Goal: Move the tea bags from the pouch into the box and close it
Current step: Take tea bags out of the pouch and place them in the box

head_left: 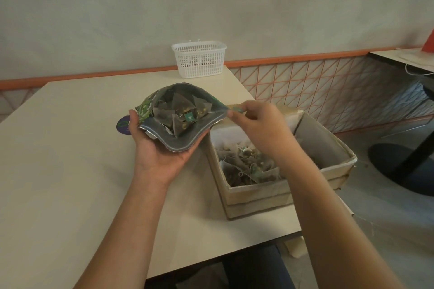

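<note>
A: What's the biggest thing here?

B: The pale table [70,148]. I'll place everything from the box [281,191], an open cardboard one standing at the table's right edge. Its long axis runs from near-left to far-right, and its opening faces up.

A: What's inside?

B: A heap of tea bags [246,164] in the box's near-left half. The far-right half shows bare cardboard.

A: And the pouch?

B: The pouch [178,115] is held above the table, just left of the box and higher than its rim. Its mouth is spread wide and turned toward the camera, and its long axis runs left to right. More pyramid tea bags [180,112] show through the mouth.

A: How is it held?

B: The left hand [162,148] cradles it from below, palm up, fingers curled round the lower rim. The right hand [256,122], over the box's far-left part, pinches the pouch's right corner between thumb and fingertips.

A: Anything else?

B: A white plastic basket [199,58] stands beyond the box, at the table's far edge.
</note>
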